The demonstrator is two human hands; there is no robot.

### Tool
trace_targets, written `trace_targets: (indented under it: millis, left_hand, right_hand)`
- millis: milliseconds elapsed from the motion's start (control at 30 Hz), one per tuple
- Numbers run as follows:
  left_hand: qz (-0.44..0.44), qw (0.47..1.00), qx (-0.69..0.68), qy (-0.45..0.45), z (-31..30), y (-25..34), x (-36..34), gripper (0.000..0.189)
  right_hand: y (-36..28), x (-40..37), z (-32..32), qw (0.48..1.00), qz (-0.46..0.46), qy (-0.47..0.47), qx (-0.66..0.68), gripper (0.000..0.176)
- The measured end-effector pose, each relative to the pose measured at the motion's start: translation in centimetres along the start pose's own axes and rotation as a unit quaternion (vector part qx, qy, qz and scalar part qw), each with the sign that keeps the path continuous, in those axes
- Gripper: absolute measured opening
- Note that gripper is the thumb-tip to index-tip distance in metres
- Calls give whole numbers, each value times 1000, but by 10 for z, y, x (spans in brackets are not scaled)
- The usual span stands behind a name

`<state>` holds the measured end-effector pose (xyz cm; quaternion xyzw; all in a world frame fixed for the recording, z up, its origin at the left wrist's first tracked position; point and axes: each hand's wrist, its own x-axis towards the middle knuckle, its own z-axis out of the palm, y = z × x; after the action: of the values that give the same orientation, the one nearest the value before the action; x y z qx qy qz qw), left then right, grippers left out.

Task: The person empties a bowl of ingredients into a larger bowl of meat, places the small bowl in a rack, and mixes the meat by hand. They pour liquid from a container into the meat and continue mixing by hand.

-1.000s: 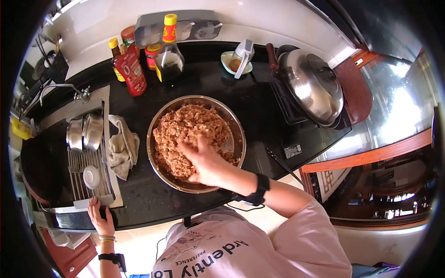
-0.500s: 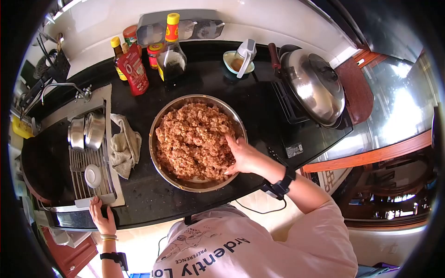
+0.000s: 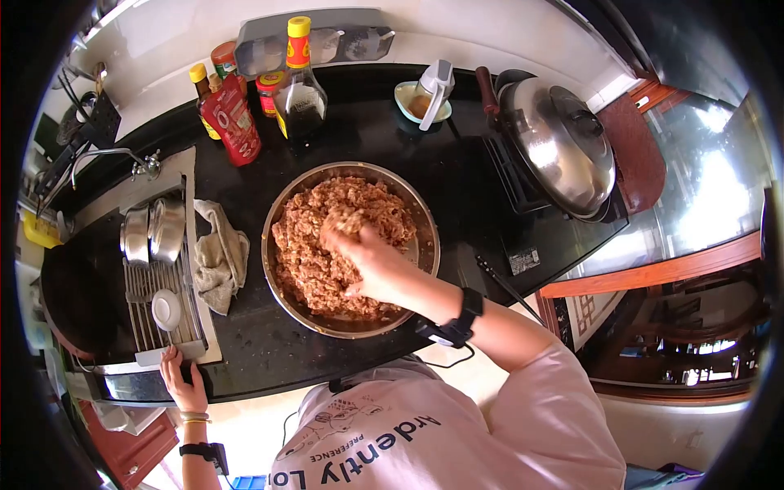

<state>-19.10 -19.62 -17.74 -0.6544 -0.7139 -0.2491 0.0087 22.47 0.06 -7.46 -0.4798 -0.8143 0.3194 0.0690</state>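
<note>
A wide metal bowl (image 3: 432, 273) holds a heap of seasoned minced meat (image 3: 306, 237). Over the middle of the heap is my right hand (image 3: 377, 265), its fingers curved round a clump of the meat at their tips. Part of the meat is hidden beneath the palm. Off to the left, my left hand (image 3: 184, 384) lies on the counter's front edge with its fingers extended and apart. Its fingertips touch the front end of the sink rack (image 3: 171, 353), and nothing is in it.
A cloth (image 3: 219, 257) lies between the sink and the bowl. Behind stand a red sauce pouch (image 3: 235, 126), a soy sauce bottle (image 3: 300, 102) and jars. A small dish (image 3: 406, 96) with a white-handled container and a lidded wok (image 3: 555, 151) are to the right.
My right hand has moved from the bowl's right side leftward over the middle, shifting meat with it. A bare patch of bowl now shows at the right. My left hand has stayed put.
</note>
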Motion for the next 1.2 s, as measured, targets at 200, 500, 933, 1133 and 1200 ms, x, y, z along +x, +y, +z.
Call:
trace_targets:
  millis: [200,500,933,1133,1200]
  left_hand:
    - [4,1000,-3,0,1,-3,-2,27]
    - [0,1000,-2,3,2,-4,-2,27]
    - [4,1000,4,4,0,-2,-1,26]
    - [7,1000,-4,3,0,-4,-2,27]
    - [1,1000,-2,4,-1,-1,-1,26]
  right_hand:
    - [41,5,7,999,-18,-28,-20,29]
    - [44,-33,12,910,-276,-84,-298,35]
    - [28,-3,-50,995,-62,8,-80,54]
    - [56,15,-37,973,37,-72,-216,107]
    - [52,12,-26,971,114,-108,-179,111]
